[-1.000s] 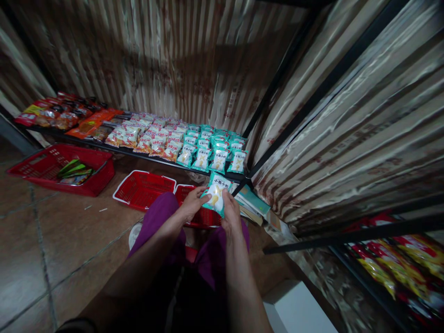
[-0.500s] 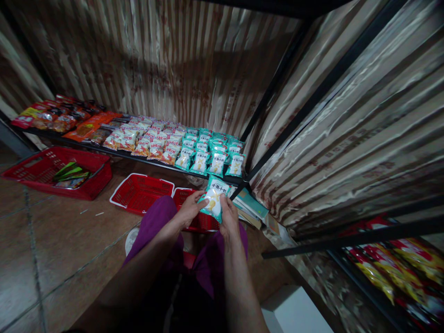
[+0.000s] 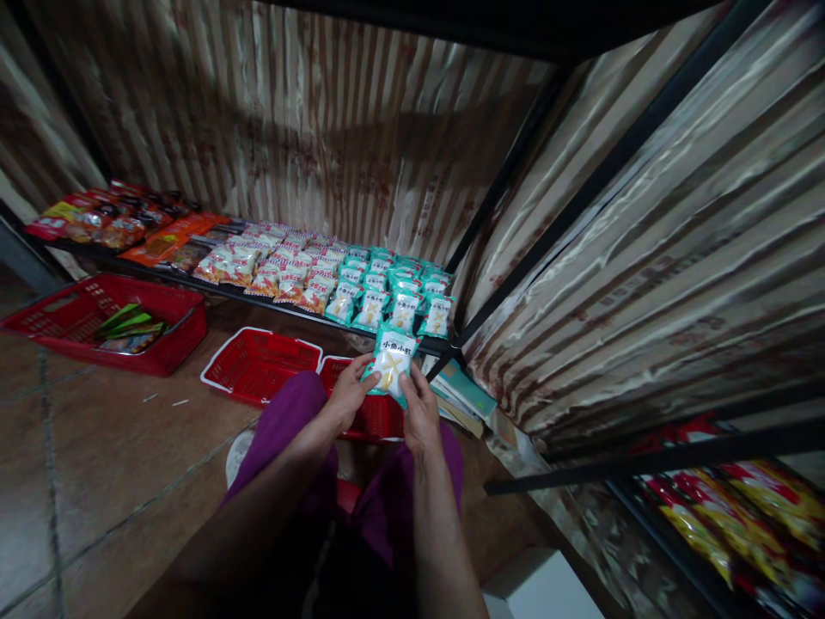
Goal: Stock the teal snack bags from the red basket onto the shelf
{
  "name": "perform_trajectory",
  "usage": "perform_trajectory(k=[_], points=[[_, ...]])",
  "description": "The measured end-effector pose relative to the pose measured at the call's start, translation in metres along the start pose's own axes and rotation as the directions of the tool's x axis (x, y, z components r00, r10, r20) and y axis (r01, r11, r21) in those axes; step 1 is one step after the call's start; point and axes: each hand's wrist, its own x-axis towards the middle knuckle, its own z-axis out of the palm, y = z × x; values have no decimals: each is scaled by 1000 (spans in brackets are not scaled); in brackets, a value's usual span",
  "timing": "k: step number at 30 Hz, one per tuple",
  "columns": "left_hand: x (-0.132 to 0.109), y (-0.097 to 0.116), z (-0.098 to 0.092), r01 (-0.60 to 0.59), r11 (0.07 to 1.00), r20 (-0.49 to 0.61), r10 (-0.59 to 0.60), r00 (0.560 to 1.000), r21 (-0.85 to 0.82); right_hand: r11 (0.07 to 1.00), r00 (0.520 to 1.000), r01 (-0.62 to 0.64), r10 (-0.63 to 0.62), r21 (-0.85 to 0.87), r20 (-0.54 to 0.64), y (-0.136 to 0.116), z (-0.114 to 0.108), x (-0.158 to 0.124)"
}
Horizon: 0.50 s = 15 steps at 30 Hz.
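Note:
Both hands hold one teal and white snack bag (image 3: 391, 354) by its sides, its printed front facing up toward me. My left hand (image 3: 349, 394) grips the left edge, thumb on the front. On the right edge, my right hand (image 3: 420, 411) is closed with its thumb near the lower corner. Beneath the bag is a red basket (image 3: 380, 421), partly hidden by my hands and knees. Just beyond, matching teal snack bags (image 3: 405, 309) stand in rows on the low shelf (image 3: 302, 311). White and orange snack bags (image 3: 290, 277) line up to their left.
Another red basket (image 3: 223, 359) sits left of my knee. A larger red basket (image 3: 184, 331) farther left contains green packets (image 3: 132, 322). Black shelf posts (image 3: 509, 266) slant at the right. Flattened cardboard (image 3: 473, 387) and a white box (image 3: 547, 589) lie on the floor.
The snack bag has shifted slightly left and up and now lies straighter, its front more fully visible. My right hand's grip has moved lower on its edge.

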Motion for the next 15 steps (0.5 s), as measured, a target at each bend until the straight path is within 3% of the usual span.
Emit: perform_trajectory(k=[10,15], points=[[5,-11,0,69,996,-102,-74,992,-52,997,993,-70,73,-41,90,13,-17,10],[7,-16,-5,129,991,-82,-132,988,-45,996,995,-46,53,-75,88,24,-21,17]])
